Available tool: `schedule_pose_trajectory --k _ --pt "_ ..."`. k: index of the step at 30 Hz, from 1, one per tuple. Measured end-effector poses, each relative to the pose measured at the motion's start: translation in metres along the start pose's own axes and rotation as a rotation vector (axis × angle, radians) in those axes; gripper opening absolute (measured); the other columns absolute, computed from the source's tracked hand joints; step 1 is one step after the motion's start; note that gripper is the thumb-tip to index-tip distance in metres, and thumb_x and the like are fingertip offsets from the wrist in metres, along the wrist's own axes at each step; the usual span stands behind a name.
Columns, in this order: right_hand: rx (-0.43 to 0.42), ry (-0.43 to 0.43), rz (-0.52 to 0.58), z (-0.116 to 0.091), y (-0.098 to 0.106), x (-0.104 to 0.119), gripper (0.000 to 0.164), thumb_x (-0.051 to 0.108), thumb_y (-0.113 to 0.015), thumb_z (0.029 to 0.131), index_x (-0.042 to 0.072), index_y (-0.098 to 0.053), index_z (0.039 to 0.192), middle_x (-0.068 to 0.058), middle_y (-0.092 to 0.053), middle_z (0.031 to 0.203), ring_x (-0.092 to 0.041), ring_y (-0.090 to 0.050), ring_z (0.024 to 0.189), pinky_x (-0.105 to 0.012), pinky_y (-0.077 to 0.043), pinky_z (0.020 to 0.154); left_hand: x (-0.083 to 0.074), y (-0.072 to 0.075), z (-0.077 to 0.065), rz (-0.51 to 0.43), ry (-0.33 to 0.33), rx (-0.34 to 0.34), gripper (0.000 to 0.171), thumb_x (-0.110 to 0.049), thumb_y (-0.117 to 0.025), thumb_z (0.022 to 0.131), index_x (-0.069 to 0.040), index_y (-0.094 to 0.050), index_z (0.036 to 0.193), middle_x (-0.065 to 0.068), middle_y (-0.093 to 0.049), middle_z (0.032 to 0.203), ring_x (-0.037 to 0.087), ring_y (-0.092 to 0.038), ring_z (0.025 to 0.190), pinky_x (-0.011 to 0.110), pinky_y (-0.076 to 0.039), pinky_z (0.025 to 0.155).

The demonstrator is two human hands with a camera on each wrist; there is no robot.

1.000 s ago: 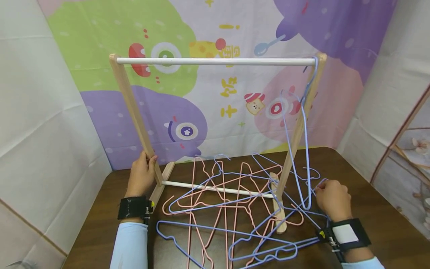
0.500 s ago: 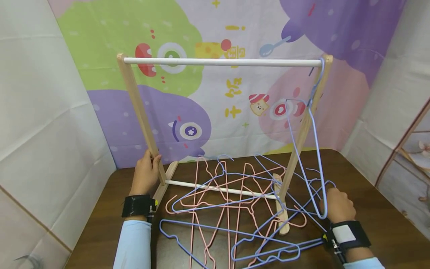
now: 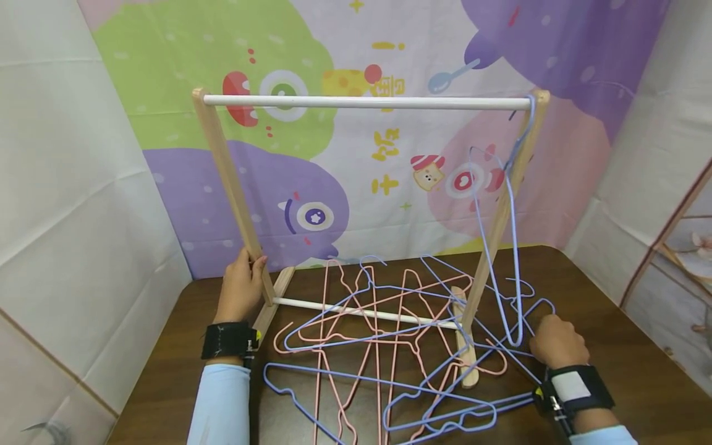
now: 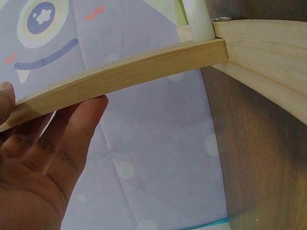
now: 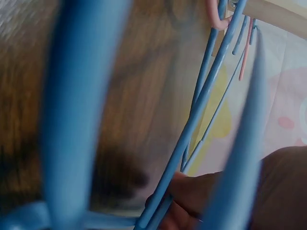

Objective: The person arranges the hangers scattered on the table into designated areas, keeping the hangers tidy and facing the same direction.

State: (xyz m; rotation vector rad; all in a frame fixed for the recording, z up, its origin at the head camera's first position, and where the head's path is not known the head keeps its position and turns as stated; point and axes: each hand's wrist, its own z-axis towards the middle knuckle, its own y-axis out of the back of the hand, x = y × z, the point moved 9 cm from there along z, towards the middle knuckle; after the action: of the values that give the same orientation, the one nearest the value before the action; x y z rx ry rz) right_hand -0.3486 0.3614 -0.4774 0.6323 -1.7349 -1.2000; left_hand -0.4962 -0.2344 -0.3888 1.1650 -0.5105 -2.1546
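Note:
A small clothes rack stands on the table, its wooden left post [image 3: 230, 179] gripped low down by my left hand [image 3: 240, 287]. In the left wrist view, the thumb and fingers [image 4: 91, 115] lie on opposite sides of that post. One blue hanger [image 3: 514, 247] hangs from the right end of the white top rail [image 3: 361, 102]. My right hand [image 3: 559, 343], right of the rack, holds another blue hanger [image 5: 191, 117] between thumb and fingers. Pink hangers [image 3: 377, 358] and more blue ones lie tangled in front of and under the rack.
The rack's right foot [image 3: 466, 364] stands among the tangled hangers, and a white lower bar [image 3: 339, 309] runs through them. Behind the brown table [image 3: 623, 371] hangs a cartoon-printed cloth [image 3: 311, 154]. Pale sheets flank both sides.
The hanging blue hanger swings right, then back left, staying hooked at the rail's right end. My left hand keeps its grip on the post; the right hand stays low beside the pile.

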Motion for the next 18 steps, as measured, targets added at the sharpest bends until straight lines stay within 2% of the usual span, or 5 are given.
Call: schedule_pose_trajectory --k 8,14,18 --pt "0.011 -0.019 0.024 -0.002 0.002 0.001 0.033 0.010 -0.053 0.090 -0.016 -0.061 0.108 -0.048 -0.055 0.116 -0.068 -0.054 0.099 -0.070 -0.049 0.072 0.001 0.000 0.000 0.013 0.010 0.007 0.028 -0.015 -0.055 0.107 0.007 -0.055 0.125 0.031 -0.069 0.107 0.045 -0.071 0.092 0.057 -0.058 0.072" --pt "-0.006 0.028 0.066 -0.004 0.007 0.003 0.023 0.016 -0.053 0.092 -0.001 -0.069 0.090 -0.046 -0.058 0.112 -0.068 -0.055 0.096 -0.068 -0.048 0.068 -0.001 0.001 0.001 0.021 -0.004 -0.008 0.026 -0.015 -0.056 0.107 0.006 -0.056 0.121 0.031 -0.069 0.105 0.045 -0.071 0.091 0.058 -0.057 0.073" --pt "-0.032 0.085 0.104 -0.006 0.012 0.005 0.017 0.016 -0.059 0.092 0.003 -0.070 0.088 -0.041 -0.062 0.106 -0.065 -0.058 0.090 -0.064 -0.049 0.064 -0.002 0.002 0.000 0.020 -0.009 -0.013 0.028 -0.014 -0.056 0.107 0.007 -0.056 0.126 0.031 -0.069 0.107 0.046 -0.071 0.091 0.059 -0.057 0.074"
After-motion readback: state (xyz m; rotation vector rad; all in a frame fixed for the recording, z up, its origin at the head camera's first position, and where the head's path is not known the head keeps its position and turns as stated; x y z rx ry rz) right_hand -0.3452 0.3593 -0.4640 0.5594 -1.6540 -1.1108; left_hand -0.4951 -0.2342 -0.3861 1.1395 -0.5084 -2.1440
